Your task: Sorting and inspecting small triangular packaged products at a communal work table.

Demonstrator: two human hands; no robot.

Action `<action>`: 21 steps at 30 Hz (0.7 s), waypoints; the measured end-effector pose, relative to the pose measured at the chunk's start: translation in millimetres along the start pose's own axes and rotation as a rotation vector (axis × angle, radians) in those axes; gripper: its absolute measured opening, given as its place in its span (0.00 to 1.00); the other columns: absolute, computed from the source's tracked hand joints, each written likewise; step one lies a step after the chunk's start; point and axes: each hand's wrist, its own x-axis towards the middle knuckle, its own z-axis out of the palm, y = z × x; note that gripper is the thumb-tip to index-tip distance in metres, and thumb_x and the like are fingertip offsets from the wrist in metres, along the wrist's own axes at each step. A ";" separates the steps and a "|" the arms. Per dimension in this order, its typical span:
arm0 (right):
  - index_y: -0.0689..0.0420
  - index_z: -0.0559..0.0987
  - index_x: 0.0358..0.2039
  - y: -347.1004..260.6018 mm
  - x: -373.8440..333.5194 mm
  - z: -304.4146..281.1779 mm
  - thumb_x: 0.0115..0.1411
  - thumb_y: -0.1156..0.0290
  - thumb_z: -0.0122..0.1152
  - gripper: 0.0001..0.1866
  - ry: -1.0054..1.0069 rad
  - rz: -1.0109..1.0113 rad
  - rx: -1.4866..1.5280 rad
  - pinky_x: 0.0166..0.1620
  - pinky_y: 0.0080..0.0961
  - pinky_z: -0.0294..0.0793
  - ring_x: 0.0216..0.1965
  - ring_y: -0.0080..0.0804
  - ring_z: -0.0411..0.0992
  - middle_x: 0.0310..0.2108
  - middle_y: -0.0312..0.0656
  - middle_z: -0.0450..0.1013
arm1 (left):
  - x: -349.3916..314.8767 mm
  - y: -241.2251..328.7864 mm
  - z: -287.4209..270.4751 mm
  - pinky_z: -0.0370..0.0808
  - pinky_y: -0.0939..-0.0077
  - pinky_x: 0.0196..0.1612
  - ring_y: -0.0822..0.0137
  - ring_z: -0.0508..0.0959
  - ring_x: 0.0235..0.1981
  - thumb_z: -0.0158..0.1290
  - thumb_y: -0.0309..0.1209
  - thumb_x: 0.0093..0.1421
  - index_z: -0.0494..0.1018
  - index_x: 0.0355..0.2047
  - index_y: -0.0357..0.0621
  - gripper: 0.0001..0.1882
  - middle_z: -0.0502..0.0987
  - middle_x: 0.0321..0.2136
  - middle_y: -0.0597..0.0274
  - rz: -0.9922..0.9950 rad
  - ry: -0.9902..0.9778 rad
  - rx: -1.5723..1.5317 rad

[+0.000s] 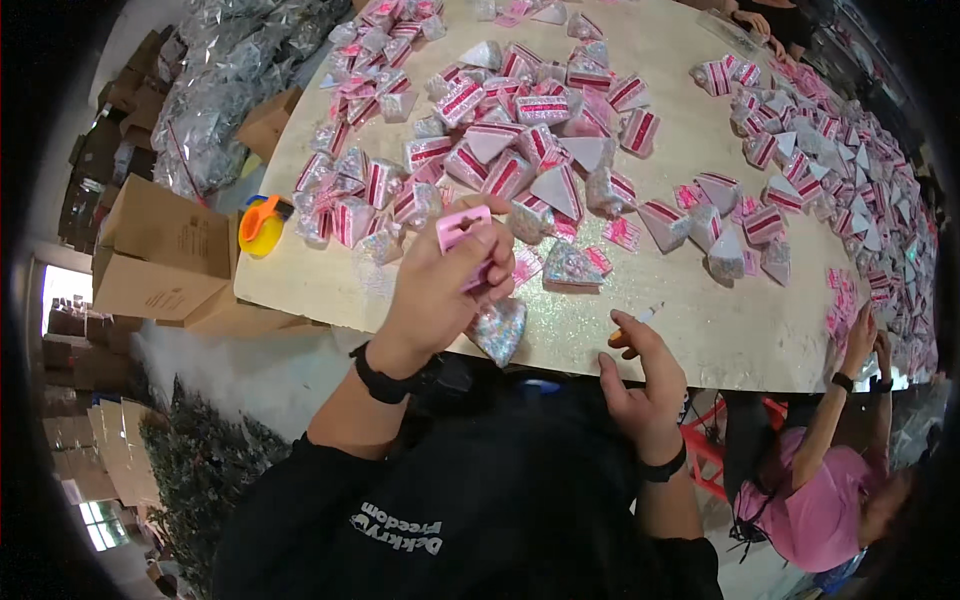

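Wedge (499, 332) at near edge of surface (570, 345), just nearside of left grip (445, 262), which pinches pink card (452, 231); right grip (648, 385), farther, holds orange-white stick (646, 314).

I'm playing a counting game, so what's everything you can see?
Table: one, pale, centre
Cake-slice shapes: many, pink-white, on table
Loose tags: several, pink, among slices
Glittery wedge: one, silvery, below left hand
Card: one, pink, in left hand
Thin tool: one, white-yellow, in right hand
Round thing: one, orange-yellow, table's left edge
Boxes: several, brown, left
Plastic bags: many, clear, upper left
Other people: two, pink and dark clothes, right
Wristbands: two, black, wrists
Hands: two, bare, centre
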 end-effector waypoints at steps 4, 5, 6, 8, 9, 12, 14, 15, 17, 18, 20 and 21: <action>0.60 0.68 0.67 26.3 9.4 7.5 0.58 0.76 0.68 0.36 -0.020 0.182 -0.125 0.48 0.37 0.79 0.49 0.49 0.78 0.53 0.54 0.76 | -1.4 -25.0 -20.0 0.67 0.80 0.31 0.77 0.68 0.28 0.44 0.35 0.77 0.72 0.47 0.42 0.11 0.71 0.29 0.67 -0.085 -0.066 0.167; 0.61 0.67 0.67 34.0 12.0 9.5 0.58 0.76 0.68 0.36 -0.009 0.187 -0.166 0.49 0.38 0.79 0.50 0.50 0.78 0.54 0.55 0.76 | -3.3 -29.2 -22.2 0.67 0.79 0.31 0.77 0.68 0.29 0.44 0.36 0.77 0.71 0.46 0.41 0.11 0.72 0.29 0.67 -0.056 -0.053 0.279; 0.62 0.67 0.68 38.5 16.3 10.7 0.59 0.76 0.68 0.37 0.002 0.193 -0.206 0.50 0.39 0.79 0.51 0.51 0.78 0.55 0.56 0.75 | -4.1 -32.0 -24.8 0.67 0.79 0.32 0.76 0.68 0.29 0.44 0.36 0.77 0.71 0.45 0.41 0.12 0.72 0.28 0.67 -0.027 -0.039 0.392; 0.65 0.64 0.69 40.4 26.3 11.6 0.58 0.76 0.67 0.38 -0.006 0.139 -0.188 0.53 0.38 0.78 0.54 0.52 0.77 0.58 0.59 0.73 | -7.7 -32.8 -28.4 0.69 0.80 0.34 0.78 0.70 0.30 0.47 0.36 0.76 0.70 0.42 0.43 0.10 0.70 0.27 0.70 -0.045 -0.048 0.530; 0.65 0.64 0.69 35.5 32.9 11.1 0.58 0.76 0.68 0.39 -0.009 0.133 -0.131 0.53 0.38 0.78 0.54 0.50 0.77 0.59 0.60 0.73 | -11.7 -33.4 -27.0 0.69 0.80 0.34 0.78 0.70 0.31 0.48 0.35 0.75 0.70 0.41 0.43 0.09 0.70 0.27 0.71 -0.095 -0.023 0.556; 0.66 0.64 0.69 -7.7 38.1 -3.3 0.57 0.76 0.69 0.40 0.021 0.113 0.122 0.54 0.35 0.78 0.53 0.43 0.78 0.59 0.59 0.73 | -11.4 -39.3 -32.9 0.68 0.82 0.35 0.80 0.69 0.30 0.51 0.34 0.74 0.71 0.40 0.43 0.08 0.69 0.27 0.72 -0.052 -0.034 0.727; 0.63 0.64 0.69 -49.2 24.5 -22.4 0.59 0.71 0.66 0.38 0.034 0.059 0.368 0.50 0.36 0.79 0.49 0.43 0.79 0.56 0.58 0.74 | -10.3 -47.8 -38.8 0.67 0.82 0.35 0.81 0.69 0.30 0.52 0.34 0.73 0.71 0.39 0.42 0.09 0.69 0.28 0.73 0.038 -0.049 0.874; 0.61 0.64 0.69 -69.1 12.8 -40.8 0.62 0.66 0.63 0.36 0.040 -0.070 0.583 0.47 0.38 0.80 0.46 0.46 0.79 0.53 0.58 0.74 | -5.1 -46.7 -26.8 0.67 0.82 0.35 0.80 0.68 0.30 0.51 0.34 0.73 0.72 0.37 0.41 0.09 0.70 0.28 0.72 0.001 -0.059 0.807; 0.56 0.64 0.69 -92.9 4.1 -51.4 0.67 0.56 0.56 0.33 -0.098 -0.330 1.066 0.40 0.41 0.82 0.39 0.52 0.81 0.46 0.59 0.76 | -6.7 -55.6 -35.1 0.67 0.81 0.37 0.80 0.69 0.31 0.51 0.35 0.74 0.72 0.37 0.41 0.10 0.70 0.28 0.71 -0.061 -0.043 0.754; 0.54 0.64 0.69 -101.4 11.2 -55.1 0.69 0.51 0.53 0.33 -0.134 -0.418 1.142 0.37 0.43 0.83 0.35 0.55 0.81 0.43 0.59 0.76 | -5.5 -58.7 -37.6 0.67 0.81 0.37 0.80 0.69 0.32 0.50 0.35 0.74 0.72 0.37 0.41 0.11 0.70 0.28 0.71 -0.094 -0.050 0.725; 0.47 0.62 0.73 -109.6 34.2 -54.6 0.72 0.43 0.47 0.34 -0.110 -0.613 1.094 0.35 0.44 0.84 0.34 0.57 0.83 0.59 0.53 0.72 | -5.2 -65.7 -35.5 0.69 0.80 0.38 0.79 0.70 0.32 0.49 0.37 0.74 0.72 0.36 0.41 0.13 0.72 0.29 0.69 -0.059 -0.044 0.782; 0.46 0.62 0.73 -112.8 40.7 -58.0 0.73 0.41 0.44 0.34 -0.140 -0.649 1.091 0.34 0.43 0.85 0.33 0.56 0.83 0.64 0.51 0.71 | -7.4 -72.3 -38.1 0.69 0.80 0.38 0.79 0.70 0.32 0.49 0.37 0.74 0.72 0.36 0.41 0.13 0.72 0.29 0.69 0.005 -0.044 0.794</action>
